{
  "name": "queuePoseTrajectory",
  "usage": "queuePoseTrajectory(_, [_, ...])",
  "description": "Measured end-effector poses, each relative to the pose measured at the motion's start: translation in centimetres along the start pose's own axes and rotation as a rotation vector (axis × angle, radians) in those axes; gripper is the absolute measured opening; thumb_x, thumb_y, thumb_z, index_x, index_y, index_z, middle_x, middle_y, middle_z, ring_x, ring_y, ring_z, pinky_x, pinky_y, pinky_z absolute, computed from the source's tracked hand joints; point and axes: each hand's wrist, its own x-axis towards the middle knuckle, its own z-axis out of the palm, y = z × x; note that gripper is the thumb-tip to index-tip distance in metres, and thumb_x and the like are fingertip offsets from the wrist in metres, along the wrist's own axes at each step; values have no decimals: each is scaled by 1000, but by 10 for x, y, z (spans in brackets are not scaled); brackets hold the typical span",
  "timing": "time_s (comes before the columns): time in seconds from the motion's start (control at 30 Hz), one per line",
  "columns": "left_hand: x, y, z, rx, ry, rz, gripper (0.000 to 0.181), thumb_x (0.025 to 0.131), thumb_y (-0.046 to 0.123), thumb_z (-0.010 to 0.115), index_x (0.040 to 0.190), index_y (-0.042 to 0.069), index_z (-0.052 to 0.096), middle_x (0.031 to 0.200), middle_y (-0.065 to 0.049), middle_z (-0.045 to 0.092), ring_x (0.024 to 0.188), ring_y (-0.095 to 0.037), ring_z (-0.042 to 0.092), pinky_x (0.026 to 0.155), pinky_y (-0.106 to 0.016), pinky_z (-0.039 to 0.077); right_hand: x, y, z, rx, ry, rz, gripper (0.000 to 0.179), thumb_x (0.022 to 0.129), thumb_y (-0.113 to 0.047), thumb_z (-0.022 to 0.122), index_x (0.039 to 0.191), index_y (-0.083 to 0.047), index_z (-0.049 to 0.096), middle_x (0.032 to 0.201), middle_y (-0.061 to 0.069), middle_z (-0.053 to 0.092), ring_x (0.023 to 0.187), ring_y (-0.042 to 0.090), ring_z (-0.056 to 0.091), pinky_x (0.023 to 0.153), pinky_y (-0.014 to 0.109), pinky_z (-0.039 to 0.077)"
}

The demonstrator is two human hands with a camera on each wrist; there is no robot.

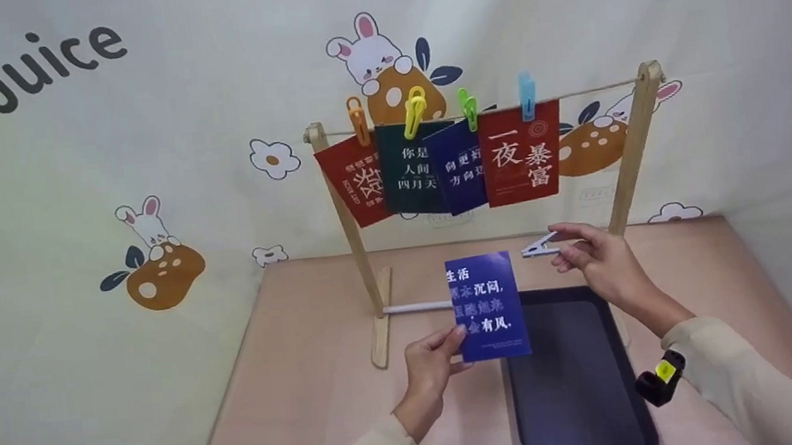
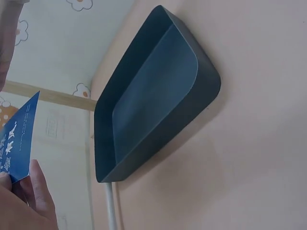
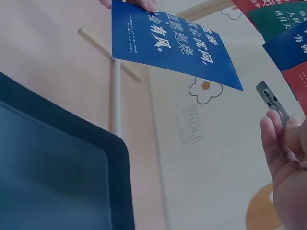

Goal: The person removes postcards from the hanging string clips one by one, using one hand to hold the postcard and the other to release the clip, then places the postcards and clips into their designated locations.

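Observation:
My left hand (image 1: 429,369) pinches a blue card (image 1: 486,310) with white lettering by its lower left edge, holding it upright over the table. To its right, my right hand (image 1: 601,265) grips a light grey clothespin (image 1: 538,246) by its handle end, apart from the card. Behind and above both hands, a string carries a tilted red card (image 1: 353,182) under an orange clip (image 1: 358,123), a green card (image 1: 413,190) under a yellow clip (image 1: 415,112), a blue card (image 1: 456,170) under a green clip (image 1: 468,111), and another red card (image 1: 523,161) under a light blue clip (image 1: 527,97).
The string (image 1: 599,91) runs between two wooden posts (image 1: 633,155) of a stand, joined low down by a white rod (image 1: 418,307). A dark tray (image 1: 574,382) lies on the pinkish table (image 1: 276,418). Behind hangs a printed cloth (image 1: 165,130).

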Motion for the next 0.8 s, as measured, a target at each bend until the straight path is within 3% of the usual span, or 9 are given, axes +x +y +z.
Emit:
queuePoseTrajectory(0.4, [3, -26, -24, 63, 60, -95, 30, 93, 16, 71, 116, -5, 71, 102, -19, 76, 80, -17, 74, 64, -30, 64, -1, 38, 17, 76, 31, 32, 39, 99, 7, 51, 139, 6, 52, 127, 32, 62, 82, -1, 69, 76, 15, 60])
queuePoseTrajectory(0.8, [0, -49, -45, 92, 89, -137, 35, 92, 15, 72, 115, -11, 68, 97, -21, 77, 74, -15, 73, 64, -32, 63, -12, 82, 37, 97, 108, 121, 38, 100, 9, 49, 137, 9, 52, 127, 33, 62, 82, 0, 68, 73, 16, 60])
